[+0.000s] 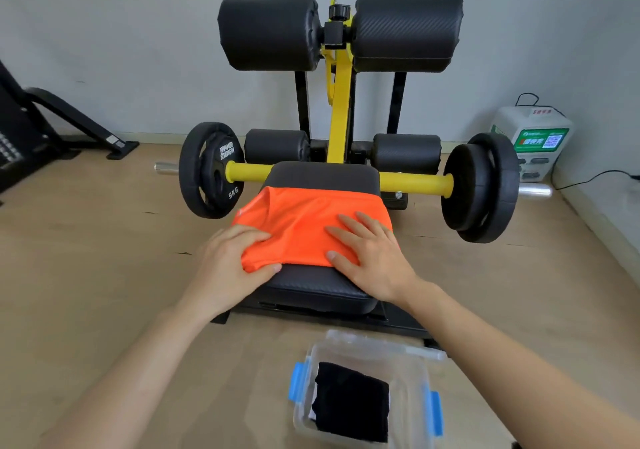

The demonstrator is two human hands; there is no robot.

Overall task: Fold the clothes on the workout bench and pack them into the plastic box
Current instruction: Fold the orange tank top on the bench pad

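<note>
Orange garment (304,220) laid across counter (311,286). Left grip (235,258) closed on its near-left corner, likely so that edge can be folded over. Right grip (367,251) laid flat, fingers straight, pinning the cloth. Plastic box (408,355) set on the floor nearby, black folded item (349,403) inside, near edge cut off. Garment type not discernible.

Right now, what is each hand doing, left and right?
Left hand: grips the near-left corner of the orange fabric garment, thumb underneath.
Right hand: open, fingers straight, pressing flat on that garment.
</note>
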